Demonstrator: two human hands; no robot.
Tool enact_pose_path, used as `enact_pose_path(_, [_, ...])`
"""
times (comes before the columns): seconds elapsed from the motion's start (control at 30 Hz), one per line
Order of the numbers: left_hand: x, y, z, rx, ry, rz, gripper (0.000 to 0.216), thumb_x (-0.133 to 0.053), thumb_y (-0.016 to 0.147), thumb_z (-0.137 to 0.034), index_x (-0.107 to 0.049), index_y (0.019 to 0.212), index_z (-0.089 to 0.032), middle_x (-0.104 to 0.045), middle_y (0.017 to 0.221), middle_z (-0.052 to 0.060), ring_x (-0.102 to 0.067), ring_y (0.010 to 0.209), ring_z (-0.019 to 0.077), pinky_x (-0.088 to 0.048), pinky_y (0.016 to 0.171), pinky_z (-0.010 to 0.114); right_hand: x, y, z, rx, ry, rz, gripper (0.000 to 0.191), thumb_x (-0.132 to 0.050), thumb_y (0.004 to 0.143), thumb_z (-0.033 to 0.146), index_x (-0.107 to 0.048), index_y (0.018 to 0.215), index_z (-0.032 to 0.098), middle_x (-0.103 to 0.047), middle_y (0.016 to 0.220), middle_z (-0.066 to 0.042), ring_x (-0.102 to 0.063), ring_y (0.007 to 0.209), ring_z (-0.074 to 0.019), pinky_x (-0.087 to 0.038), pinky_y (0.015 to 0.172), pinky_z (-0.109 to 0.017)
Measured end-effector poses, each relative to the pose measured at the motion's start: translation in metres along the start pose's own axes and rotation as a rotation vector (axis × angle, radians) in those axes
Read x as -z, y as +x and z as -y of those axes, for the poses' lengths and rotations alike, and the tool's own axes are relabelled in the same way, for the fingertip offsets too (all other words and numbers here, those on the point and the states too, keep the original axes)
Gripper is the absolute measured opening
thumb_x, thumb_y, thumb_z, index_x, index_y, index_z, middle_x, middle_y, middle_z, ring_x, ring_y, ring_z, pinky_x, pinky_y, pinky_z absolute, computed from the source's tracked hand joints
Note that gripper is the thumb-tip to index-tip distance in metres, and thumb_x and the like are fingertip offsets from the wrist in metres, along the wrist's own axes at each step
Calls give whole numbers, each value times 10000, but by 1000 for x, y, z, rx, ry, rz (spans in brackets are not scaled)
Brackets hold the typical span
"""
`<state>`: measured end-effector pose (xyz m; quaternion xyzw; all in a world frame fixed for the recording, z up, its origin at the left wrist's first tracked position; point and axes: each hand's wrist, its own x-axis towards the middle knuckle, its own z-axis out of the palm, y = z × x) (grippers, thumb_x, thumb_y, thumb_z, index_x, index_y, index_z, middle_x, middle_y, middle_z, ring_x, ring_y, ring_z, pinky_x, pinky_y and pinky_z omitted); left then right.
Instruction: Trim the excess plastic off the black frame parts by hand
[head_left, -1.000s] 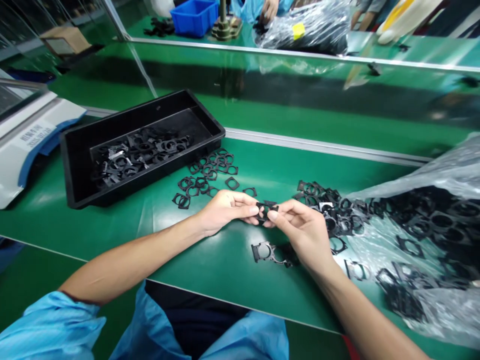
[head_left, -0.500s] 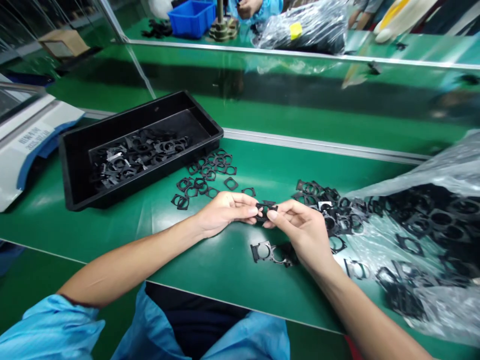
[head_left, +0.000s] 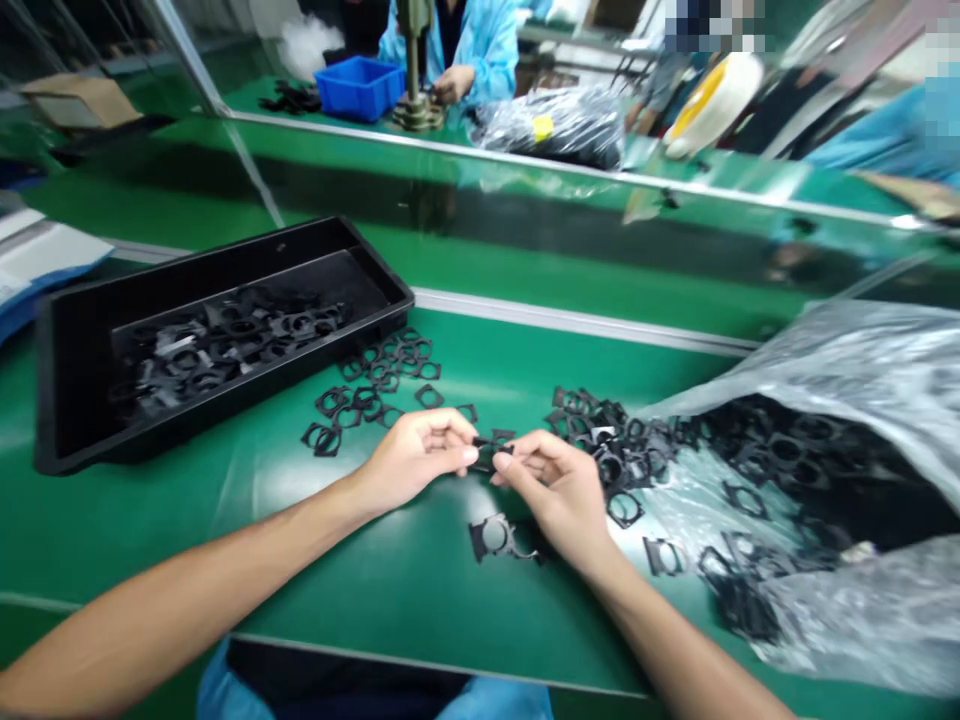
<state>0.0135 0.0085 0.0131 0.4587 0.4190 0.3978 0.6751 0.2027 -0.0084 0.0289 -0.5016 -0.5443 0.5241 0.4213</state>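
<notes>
Between my two hands, just above the green tabletop, is a small black plastic frame (head_left: 486, 458). My left hand (head_left: 424, 455) pinches its left end between thumb and fingers. The thumb and fingers of my right hand (head_left: 551, 480) grip its right end. Part of the frame is hidden by the fingertips. Below my hands lie a few black frames with round openings (head_left: 495, 535), partly covered by my right wrist. Flat black ring plates (head_left: 367, 400) are spread on the table beyond my left hand. To the right of my right hand is a pile of black frames (head_left: 611, 440).
A black tray (head_left: 382, 300) holding many black parts stands at the left. On the right, an open clear plastic bag (head_left: 862, 360) spills black frames. A low green partition (head_left: 525, 240) runs behind. Beyond it are a blue bin (head_left: 360, 88) and a person's hand (head_left: 454, 85).
The view has shifted, so the table and tray sit lower and further left. Both hands still hold the black frame between them, with little change in grip.
</notes>
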Motion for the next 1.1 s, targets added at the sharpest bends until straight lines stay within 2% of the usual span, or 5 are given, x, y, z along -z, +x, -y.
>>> enact_pose_path(0.13, [-1,-2,6,-25,41,-8,243,-818,730,-320,-677,808,-138,-650,640,-7,-630,608,116,-511,632,228,0,-4,-1,30,-75,-25,312,-781,814,483,-640,749,212,-690,644,-9,-692,598,-168,-578,618,-275])
enact_pose_path(0.3, [1,-1,11,-24,69,11,252,-795,759,-335,-733,908,-142,-702,704,23,-659,661,137,-535,663,239,1,-5,-2,20,-76,-9,306,-773,818,476,-632,756,211,-682,654,-8,-680,603,-167,-575,617,-279])
enact_pose_path(0.57, [1,-6,10,-80,234,-18,192,-732,825,-346,-711,833,-156,-666,671,2,-626,634,126,-511,639,227,0,-6,-3,31,-96,9,250,-750,842,426,-645,776,209,-679,663,-4,-674,613,-162,-573,625,-275])
enact_pose_path(0.9, [2,-5,12,-112,284,-55,220,-724,823,-376,-708,752,-168,-674,663,-5,-615,631,123,-500,628,217,0,-6,-6,46,-137,13,147,-709,856,314,-634,785,209,-661,663,0,-642,608,-149,-541,599,-263])
enact_pose_path(1.1, [4,-6,15,-57,245,8,230,-737,821,-397,-731,912,-185,-734,798,3,-672,729,130,-528,708,214,1,-7,-6,37,-125,8,122,-706,843,284,-641,782,199,-659,672,7,-636,614,-133,-520,616,-245])
